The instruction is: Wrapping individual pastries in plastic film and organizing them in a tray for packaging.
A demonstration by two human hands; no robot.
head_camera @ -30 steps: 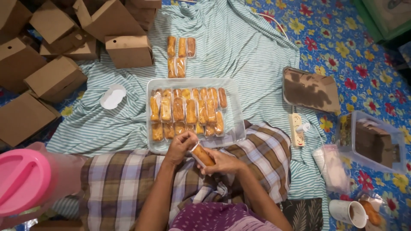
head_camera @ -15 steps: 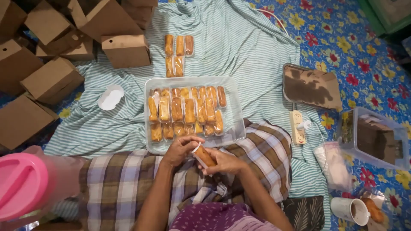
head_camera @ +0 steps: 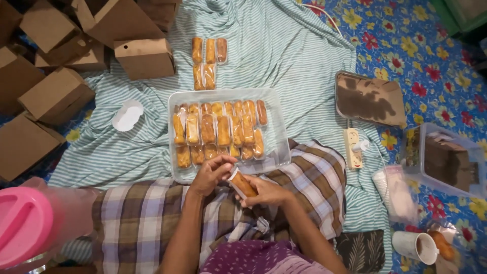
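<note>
1. The fingers of the right hand [head_camera: 266, 192] curl under a golden pastry roll [head_camera: 242, 183] and pinch it, the roll lying tilted just above the checked cloth [head_camera: 152, 213] over the lap.
2. The fingers of the left hand [head_camera: 210, 173] are pressed together on the roll's upper end, seemingly working its clear wrapper.
3. Against half a second ago and a second ago, both hands and the roll sit in the same spot; only the left fingertips have shifted slightly, so the handling of this one roll looks unfinished.
4. Just beyond the hands lies one clear tray [head_camera: 276, 132] with roughly seventeen rolls in two rows.
5. Farther off on the striped sheet [head_camera: 284, 61] lie five wrapped rolls [head_camera: 209, 62].
6. About eight brown cardboard boxes [head_camera: 144, 58] crowd the left; one pink lid [head_camera: 23, 231] and one mug [head_camera: 416, 246] sit near the bottom corners.
</note>
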